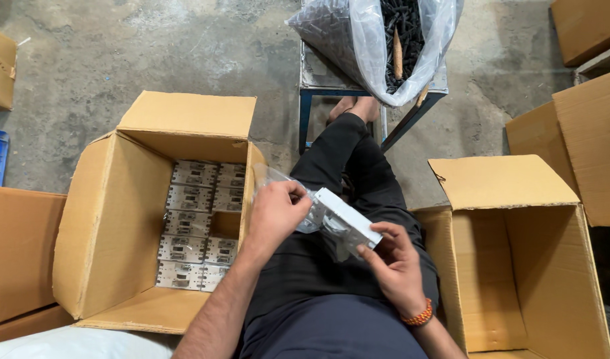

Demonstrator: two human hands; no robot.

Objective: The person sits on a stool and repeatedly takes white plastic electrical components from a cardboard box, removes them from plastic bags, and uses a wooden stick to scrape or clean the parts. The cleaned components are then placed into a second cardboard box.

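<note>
Hands (pixel 278 213) (pixel 395 262) grip boxy white part (pixel 345 216), perhaps plastic

open cardboard box (pixel 518 266), blue stool (pixel 308 106), bag of black parts (pixel 385 40), concrete floor (pixel 119 53)

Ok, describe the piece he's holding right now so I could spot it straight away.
Start at the open cardboard box on the person's left side, stacked with grey-white parts. Just to the right of it, over the lap, the left hand and right hand hold one white rectangular part. Unlike the boxed ones, it is out alone, tilted, with a clear plastic bag around its end.
</note>
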